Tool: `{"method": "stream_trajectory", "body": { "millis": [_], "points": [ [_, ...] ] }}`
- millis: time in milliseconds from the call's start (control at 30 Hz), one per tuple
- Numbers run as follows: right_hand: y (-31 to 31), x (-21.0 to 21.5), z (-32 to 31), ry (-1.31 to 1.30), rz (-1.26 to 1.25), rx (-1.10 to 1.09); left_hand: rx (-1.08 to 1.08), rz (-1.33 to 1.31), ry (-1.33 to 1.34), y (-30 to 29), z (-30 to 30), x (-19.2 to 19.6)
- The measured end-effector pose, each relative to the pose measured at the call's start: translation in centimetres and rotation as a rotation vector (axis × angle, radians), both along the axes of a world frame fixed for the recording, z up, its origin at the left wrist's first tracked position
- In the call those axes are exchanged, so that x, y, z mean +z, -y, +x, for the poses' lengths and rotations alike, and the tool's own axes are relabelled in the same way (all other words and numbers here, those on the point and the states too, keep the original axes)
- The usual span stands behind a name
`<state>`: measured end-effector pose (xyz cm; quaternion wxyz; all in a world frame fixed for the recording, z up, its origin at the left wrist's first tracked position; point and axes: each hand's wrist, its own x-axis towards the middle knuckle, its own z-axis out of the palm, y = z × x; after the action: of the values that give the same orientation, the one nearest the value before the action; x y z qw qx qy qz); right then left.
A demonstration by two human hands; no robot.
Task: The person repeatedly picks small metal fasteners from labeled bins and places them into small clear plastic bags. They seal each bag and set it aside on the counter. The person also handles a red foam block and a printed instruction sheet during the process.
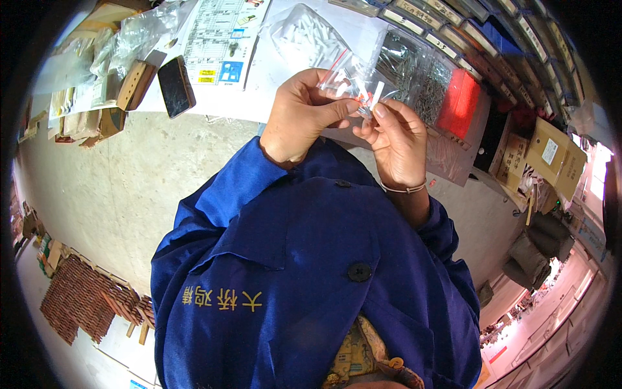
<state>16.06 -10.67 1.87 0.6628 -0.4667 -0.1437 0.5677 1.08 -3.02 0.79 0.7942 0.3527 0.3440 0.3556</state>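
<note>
My left hand (301, 117) grips a small clear zip bag (334, 83) with a red line along its seal. Small white and orange pieces show through the plastic. Close beside it, my right hand (403, 139) has its thumb and fingers pinched together at the bag's edge. A slim white plastic strip (378, 93) sticks up from that pinch; its lower end is hidden by the fingertips. Just beyond the hands on the white table lies a larger clear bag (304, 35) full of white plastic pieces.
Right of my hands are a clear bag of thin metal parts (414, 81) and a red bag (459, 104). Labelled drawers (447, 32) line the far right. A phone (176, 86), a printed sheet (217, 45) and a wooden block (136, 85) lie to the left. Cardboard boxes (551, 152) stand right.
</note>
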Motion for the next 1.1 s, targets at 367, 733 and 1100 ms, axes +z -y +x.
{"method": "stream_trajectory", "body": {
  "millis": [367, 733, 1100],
  "points": [
    [-0.1, 0.0, -0.3, -0.006, 0.026, 0.036, -0.008, 0.009, 0.025, 0.2, -0.6, -0.1],
    [1.0, -3.2, 1.0, 0.466, 0.062, 0.24, -0.015, 1.143, -0.459, -0.2, -5.2, 1.5],
    [-3.4, -13.1, 1.0, 1.06, 0.098, 0.318, 0.158, -0.1, 0.022, 1.7, -12.3, -3.4]
  ]
}}
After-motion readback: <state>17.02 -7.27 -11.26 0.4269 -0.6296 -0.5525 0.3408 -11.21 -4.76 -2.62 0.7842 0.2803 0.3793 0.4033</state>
